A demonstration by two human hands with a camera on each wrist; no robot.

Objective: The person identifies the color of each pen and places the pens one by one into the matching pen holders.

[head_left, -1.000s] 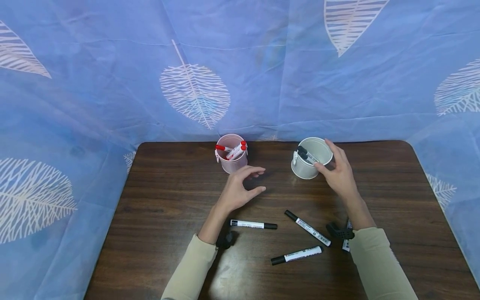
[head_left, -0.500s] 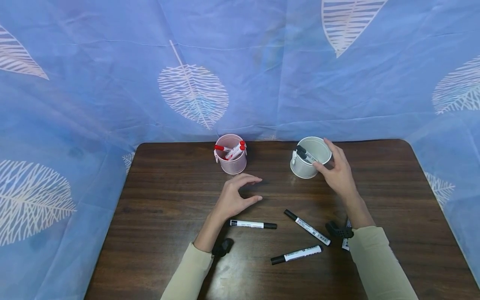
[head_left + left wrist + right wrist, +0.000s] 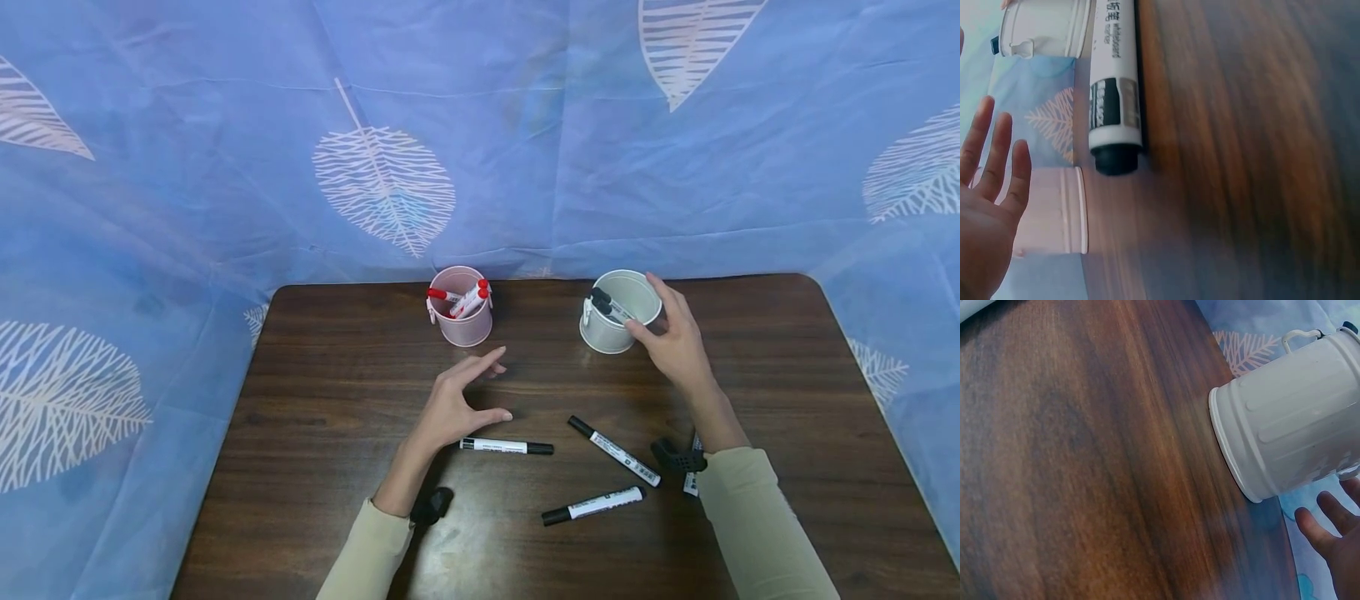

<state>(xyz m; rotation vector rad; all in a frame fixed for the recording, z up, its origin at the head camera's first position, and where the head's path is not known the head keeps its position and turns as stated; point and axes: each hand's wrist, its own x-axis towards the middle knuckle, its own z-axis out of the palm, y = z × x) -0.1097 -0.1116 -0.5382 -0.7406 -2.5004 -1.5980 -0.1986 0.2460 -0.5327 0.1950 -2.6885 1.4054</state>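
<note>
My left hand (image 3: 498,385) hovers open over the table, thumb and fingers spread, just above a black-capped whiteboard marker (image 3: 506,447). The left wrist view shows that marker (image 3: 1115,87) beside my straight fingers (image 3: 997,156). A pink bucket (image 3: 461,325) behind the hand contains red-capped markers (image 3: 468,298). My right hand (image 3: 647,310) holds the white bucket (image 3: 607,333), thumb on its near wall and fingers along the right rim. Black-capped markers (image 3: 609,306) stand inside it. The right wrist view shows the white bucket (image 3: 1291,419) with my fingertips (image 3: 1329,528) below it.
Two more black-capped markers (image 3: 613,451) (image 3: 592,506) lie loose on the dark wooden table (image 3: 315,417), and another (image 3: 690,482) is partly hidden behind my right wrist. Blue leaf-print cloth (image 3: 225,167) hangs behind and at both sides.
My left hand has drawn back from the pink bucket toward me, down near the lying marker. The right hand stays on the white bucket.
</note>
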